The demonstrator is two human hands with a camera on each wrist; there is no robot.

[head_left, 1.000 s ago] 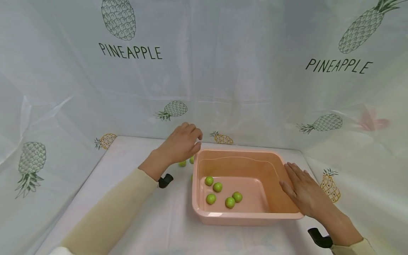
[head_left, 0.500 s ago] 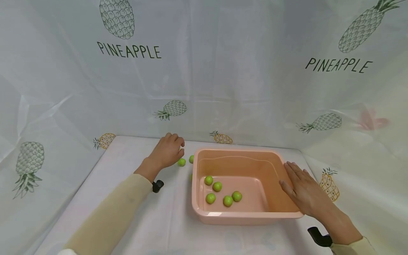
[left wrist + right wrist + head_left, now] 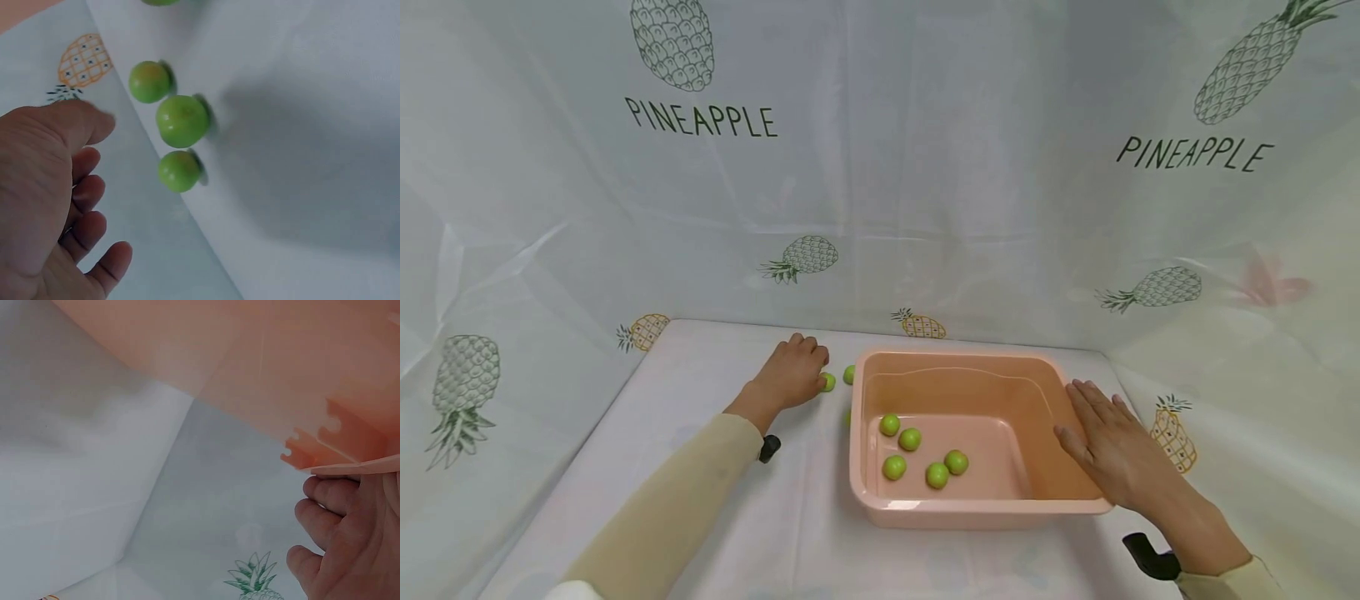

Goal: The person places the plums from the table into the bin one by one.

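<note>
Several small round green fruits lie in the left part of a pink plastic basin. More sit on the white cloth to its left; one green fruit is beside my left hand, and another green fruit is close to the basin wall. In the left wrist view, a row of loose fruits lies just past my thumb, and my loosely curled fingers hold nothing. My right hand rests with straight fingers on the basin's right rim. The right wrist view shows its fingertips under the rim.
A white cloth covers the table. Behind and at both sides hangs a pale sheet printed with pineapples, meeting the table's back edge. Another loose fruit is mostly hidden behind the basin's left wall.
My left hand has moved left from the basin's back left corner and lowered toward the loose fruits. One fruit inside the basin has shifted slightly. My right hand stays on the rim.
</note>
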